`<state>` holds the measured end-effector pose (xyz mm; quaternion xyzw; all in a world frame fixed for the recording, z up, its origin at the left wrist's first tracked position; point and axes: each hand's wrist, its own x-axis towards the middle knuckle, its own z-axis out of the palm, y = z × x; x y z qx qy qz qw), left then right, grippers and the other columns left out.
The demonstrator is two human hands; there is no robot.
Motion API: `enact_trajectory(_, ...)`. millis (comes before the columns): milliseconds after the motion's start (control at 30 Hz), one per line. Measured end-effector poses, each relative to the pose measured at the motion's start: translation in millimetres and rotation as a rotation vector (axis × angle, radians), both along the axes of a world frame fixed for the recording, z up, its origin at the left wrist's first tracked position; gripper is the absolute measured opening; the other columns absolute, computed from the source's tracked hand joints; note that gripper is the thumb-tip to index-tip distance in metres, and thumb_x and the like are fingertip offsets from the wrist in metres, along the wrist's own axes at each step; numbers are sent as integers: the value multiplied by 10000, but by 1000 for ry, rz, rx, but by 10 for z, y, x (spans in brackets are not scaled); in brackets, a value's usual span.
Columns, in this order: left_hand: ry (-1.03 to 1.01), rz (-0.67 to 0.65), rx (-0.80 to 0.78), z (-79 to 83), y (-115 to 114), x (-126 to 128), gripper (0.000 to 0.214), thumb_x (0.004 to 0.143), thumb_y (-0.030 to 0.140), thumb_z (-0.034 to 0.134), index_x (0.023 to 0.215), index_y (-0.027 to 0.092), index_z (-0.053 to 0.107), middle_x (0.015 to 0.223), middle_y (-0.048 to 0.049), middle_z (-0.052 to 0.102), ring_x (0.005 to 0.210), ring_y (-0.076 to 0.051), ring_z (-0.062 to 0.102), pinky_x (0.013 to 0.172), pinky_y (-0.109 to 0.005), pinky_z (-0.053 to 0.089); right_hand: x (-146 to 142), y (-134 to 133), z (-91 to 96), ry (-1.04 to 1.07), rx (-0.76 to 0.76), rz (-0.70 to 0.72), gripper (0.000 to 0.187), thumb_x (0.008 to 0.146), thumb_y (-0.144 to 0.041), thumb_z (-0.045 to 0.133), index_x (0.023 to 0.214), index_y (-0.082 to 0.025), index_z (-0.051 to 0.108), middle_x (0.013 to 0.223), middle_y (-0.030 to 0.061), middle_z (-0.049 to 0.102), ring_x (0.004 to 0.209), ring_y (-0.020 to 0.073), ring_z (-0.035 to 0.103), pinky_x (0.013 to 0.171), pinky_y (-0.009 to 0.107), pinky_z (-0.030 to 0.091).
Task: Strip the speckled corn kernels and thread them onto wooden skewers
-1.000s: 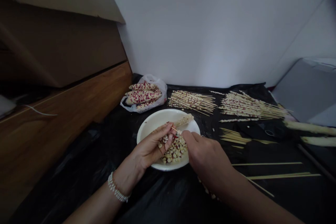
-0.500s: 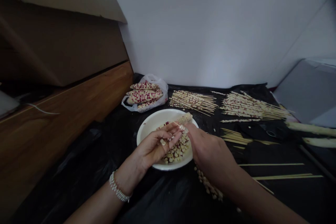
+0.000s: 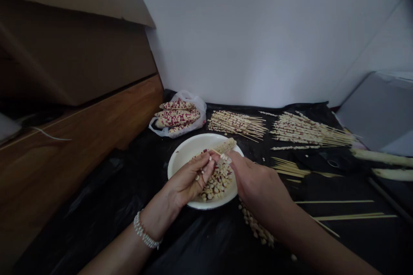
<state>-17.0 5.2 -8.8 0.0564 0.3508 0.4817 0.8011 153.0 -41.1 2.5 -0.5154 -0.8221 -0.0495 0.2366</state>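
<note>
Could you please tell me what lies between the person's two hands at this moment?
In the head view, a partly stripped corn cob crosses the gap, above a heap of loose kernels in a white plate.

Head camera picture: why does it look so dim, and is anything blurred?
In the head view, low soft light leaves the black plastic sheet murky, the top right corner falls dark, and the left hand's fingers look slightly soft, while the corn skewers stay fairly clear.
</note>
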Motion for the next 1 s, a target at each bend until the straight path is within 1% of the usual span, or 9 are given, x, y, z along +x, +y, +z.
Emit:
enact_trajectory(67, -33, 3, -13, -13, 11, -11, 200, 838, 0, 515, 992, 40, 635, 816, -116, 695, 680, -143, 699, 601, -165, 584, 0, 3, -6, -12, 30, 4, 263, 801, -85, 380, 1002, -175, 524, 759, 27, 633, 586, 150, 600, 458, 257, 301)
enact_trajectory(133, -40, 26, -15, -21, 20, -11, 218, 841, -2, 510, 1010, 51, 638, 822, -113, 697, 696, -143, 702, 609, -163, 584, 3, 4, -6, -29, 54, 9, 273, 794, -80, 374, 999, -169, 530, 746, 26, 626, 567, 150, 590, 448, 260, 285)
enact_trajectory(233, -30, 97, -16, -15, 27, 4, 276, 830, -32, 501, 1065, 44, 626, 915, -135, 704, 818, -180, 705, 710, -215, 594, 11, 1, 4, -59, 58, 10, 303, 777, -70, 377, 1021, -159, 534, 756, 30, 626, 564, 155, 588, 446, 266, 276)
enact_trajectory(300, -15, 106, 3, -7, 26, 9, 298, 811, -54, 511, 1076, 25, 621, 965, -151, 700, 871, -196, 697, 767, -238, 587, 15, -2, 12, -79, 32, 6, 316, 770, -64, 383, 1031, -155, 536, 763, 34, 628, 579, 161, 595, 449, 268, 275)
enact_trajectory(333, 1, 100, 18, -5, 25, 7, 301, 803, -62, 518, 1071, 22, 624, 972, -152, 699, 867, -191, 697, 771, -233, 584, 15, -3, 16, -88, 20, 3, 320, 769, -65, 390, 1039, -154, 537, 765, 35, 629, 585, 164, 598, 451, 269, 273)
enact_trajectory(467, 56, 55, 66, -9, 22, -11, 291, 803, -49, 536, 1051, 59, 645, 932, -117, 706, 792, -147, 700, 705, -193, 584, 8, -3, 25, -113, -5, -19, 319, 756, -72, 429, 1039, -159, 545, 755, 30, 631, 539, 156, 574, 437, 273, 243)
enact_trajectory(633, 80, 53, 44, -9, 20, -13, 227, 808, -9, 565, 983, 94, 667, 870, -79, 705, 745, -123, 692, 665, -176, 576, -9, -8, 40, -137, -40, -41, 283, 763, -75, 447, 1001, -177, 562, 729, 22, 622, 509, 156, 553, 433, 281, 210)
enact_trajectory(833, 66, 74, 59, -23, 22, -17, 257, 787, -22, 587, 1004, 89, 668, 916, -90, 705, 779, -130, 690, 695, -173, 574, -25, -20, 68, -141, -103, -40, 267, 803, -82, 419, 1004, -191, 556, 761, 22, 626, 532, 156, 553, 450, 286, 204)
enact_trajectory(1000, 27, 113, 31, -18, 29, -12, 265, 812, -39, 528, 1003, 81, 666, 915, -105, 700, 769, -135, 692, 689, -177, 584, -18, -18, 40, -135, -51, -37, 277, 778, -65, 416, 985, -189, 553, 733, 16, 613, 510, 157, 547, 447, 286, 199)
